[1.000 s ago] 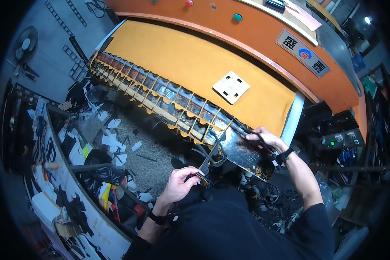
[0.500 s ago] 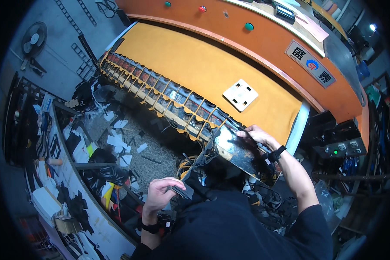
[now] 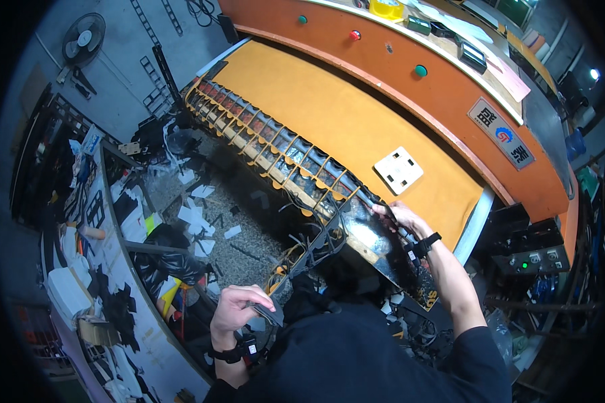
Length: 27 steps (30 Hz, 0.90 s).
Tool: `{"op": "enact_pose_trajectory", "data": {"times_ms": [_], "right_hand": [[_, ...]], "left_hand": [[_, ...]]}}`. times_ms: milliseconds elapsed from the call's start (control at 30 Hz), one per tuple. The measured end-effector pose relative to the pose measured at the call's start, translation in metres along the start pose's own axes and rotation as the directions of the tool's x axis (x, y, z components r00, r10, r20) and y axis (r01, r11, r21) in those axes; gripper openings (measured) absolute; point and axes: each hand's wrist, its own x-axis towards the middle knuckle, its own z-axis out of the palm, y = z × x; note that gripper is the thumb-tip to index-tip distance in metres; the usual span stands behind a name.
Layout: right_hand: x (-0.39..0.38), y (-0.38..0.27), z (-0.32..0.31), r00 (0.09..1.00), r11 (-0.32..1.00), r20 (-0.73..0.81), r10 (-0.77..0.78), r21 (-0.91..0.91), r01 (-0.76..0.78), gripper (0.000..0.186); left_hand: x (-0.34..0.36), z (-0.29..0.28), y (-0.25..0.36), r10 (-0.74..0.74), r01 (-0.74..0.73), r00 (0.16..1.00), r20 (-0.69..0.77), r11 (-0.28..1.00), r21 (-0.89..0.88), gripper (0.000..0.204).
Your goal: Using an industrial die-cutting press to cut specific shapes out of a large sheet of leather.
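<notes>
My left hand (image 3: 238,309) is low at the front, closed on a small stack of thin dark flat pieces (image 3: 270,314). My right hand (image 3: 405,219) reaches to the near right edge of the orange-yellow bed (image 3: 316,114). Its fingers are bent at the top of a shiny dark metal plate (image 3: 364,232), pinched at a dark narrow part I cannot make out. Left of that hand, a long rack with yellow wire dividers (image 3: 262,144) runs along the bed's near edge. A tangle of dark cords or strips (image 3: 323,235) hangs at the rack's right end.
A cream square plate with dark cutouts (image 3: 398,170) lies on the bed. Behind stands an orange machine beam (image 3: 383,57) with buttons. A control box (image 3: 531,256) with a green light is at right. Paper scraps litter the floor; a cluttered bench (image 3: 138,302) stands left.
The view has shifted, so the bed and rack appear farther right and lower. My left hand still holds the dark pieces, slightly lower and left in view. My right hand stays at the plate.
</notes>
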Motion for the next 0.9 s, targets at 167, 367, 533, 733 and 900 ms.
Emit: {"op": "enact_pose_trajectory", "data": {"times_ms": [167,367,533,733,900], "right_hand": [[-0.014,0.008,-0.017,1.0,0.99,-0.03,-0.007,-0.144,0.002,0.053],[-0.008,-0.015,-0.001,0.996,0.998,0.067,0.052,0.013,-0.053,0.062],[0.034,-0.056,0.041,1.0,1.0,-0.022,0.001,0.031,0.0,0.058],[0.027,-0.023,0.018,0.995,0.983,-0.058,-0.079,-0.168,0.068,0.057],[0.042,-0.041,0.035,0.999,0.999,0.049,-0.014,-0.03,0.015,0.07]], "left_hand": [[-0.028,-0.024,0.001,0.129,-0.15,0.974,-0.185,0.983,-0.106,0.016],[-0.055,-0.058,0.007,0.146,-0.116,0.939,-0.31,0.987,0.115,0.011],[-0.046,-0.068,0.011,0.151,-0.14,0.959,-0.241,0.988,0.063,0.016],[-0.083,-0.086,-0.002,0.171,-0.214,0.88,-0.444,0.975,-0.05,0.019],[-0.099,-0.112,0.011,0.199,-0.216,0.859,-0.471,0.976,0.018,0.018]]}}
